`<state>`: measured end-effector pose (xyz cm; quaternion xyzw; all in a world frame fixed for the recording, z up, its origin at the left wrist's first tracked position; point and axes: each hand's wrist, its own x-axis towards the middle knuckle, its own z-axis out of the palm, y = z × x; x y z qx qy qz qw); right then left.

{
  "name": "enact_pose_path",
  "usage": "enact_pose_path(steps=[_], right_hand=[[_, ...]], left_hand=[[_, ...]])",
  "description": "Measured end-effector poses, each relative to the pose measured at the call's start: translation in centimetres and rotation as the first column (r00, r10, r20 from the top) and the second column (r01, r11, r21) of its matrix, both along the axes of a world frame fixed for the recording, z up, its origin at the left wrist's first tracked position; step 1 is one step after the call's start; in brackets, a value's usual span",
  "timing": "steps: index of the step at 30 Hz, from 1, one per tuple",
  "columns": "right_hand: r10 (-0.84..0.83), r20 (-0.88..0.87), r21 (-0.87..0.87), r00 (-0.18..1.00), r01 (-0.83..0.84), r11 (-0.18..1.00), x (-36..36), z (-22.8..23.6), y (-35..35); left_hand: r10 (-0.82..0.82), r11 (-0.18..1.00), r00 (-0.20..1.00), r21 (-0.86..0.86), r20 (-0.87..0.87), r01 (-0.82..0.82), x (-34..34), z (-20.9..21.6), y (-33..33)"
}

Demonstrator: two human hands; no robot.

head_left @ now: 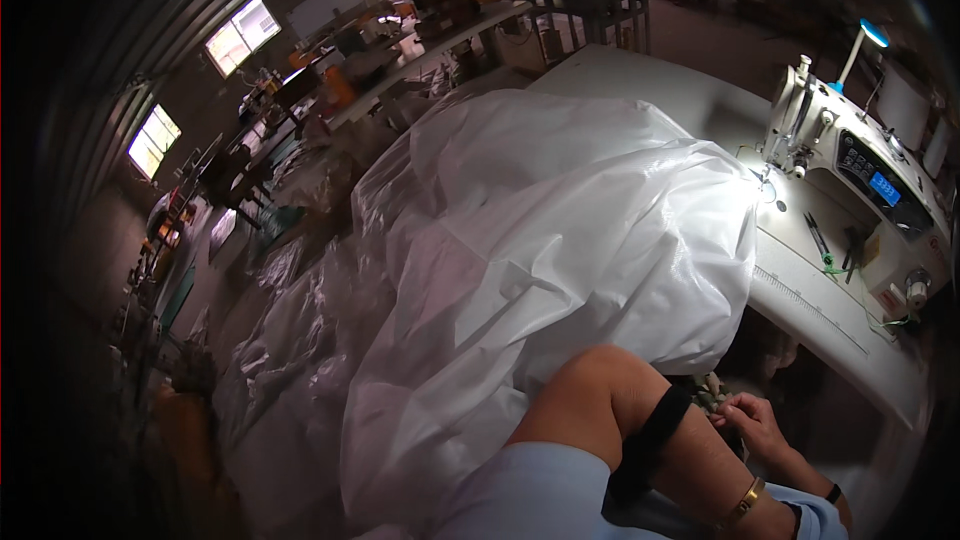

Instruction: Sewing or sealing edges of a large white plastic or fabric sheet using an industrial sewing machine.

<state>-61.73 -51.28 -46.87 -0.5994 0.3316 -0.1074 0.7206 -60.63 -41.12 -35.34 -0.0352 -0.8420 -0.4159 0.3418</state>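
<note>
Wht. sheeting (560, 240), 1 lg. pc., glossy & crumpled: heaped over L part of sewing table (650, 75), top R edge at needle area of sewing machine (850, 155), lower L falling into shadow, bottom cut off by frame & covered by sleeve; exact contact w/ needle lost in lamp glare. R hand (757, 428), 1: below table's front edge, fingers bent, tips close together at small grey-grn. item (712, 395); item part hidden, kind unclear, can't tell if gripped or only touched. Blk. band (833, 493) at R wrist. L arm (590, 400), 1: lt. blue sleeve (530, 490), elbow bent in front of sheeting, blk. strap (662, 422) on forearm, gold-col. bracelet (748, 502) nr. wrist; L hand itself out of sight, so grip & contents can't be told. On table, R of needle: slim dk. tool (818, 237) w/ grn. bit at lower end. Machine's R end runs into dk. rim. Lamp (873, 34) above, lit. Bkgd.: workbench (440, 55) w/ mixed goods, too dim & blurred to sort; windows (243, 35) bright, outside view washed out.
</note>
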Motion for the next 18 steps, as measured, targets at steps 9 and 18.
enact_pose_path(steps=[9, 18], right_hand=[[-0.256, -0.125, -0.007, 0.959, 0.257, 0.966, -4.7, -2.8, 3.1], [-0.031, 0.144, -0.178, 0.989, 0.057, 0.982, -3.0, -4.2, 5.7]], left_hand=[[-0.189, 0.98, 0.976, 0.037, -0.105, 0.193, -42.4, -23.6, 5.7], [0.126, 0.992, 0.989, 0.017, -0.074, -0.125, -39.3, -23.5, -9.7]])
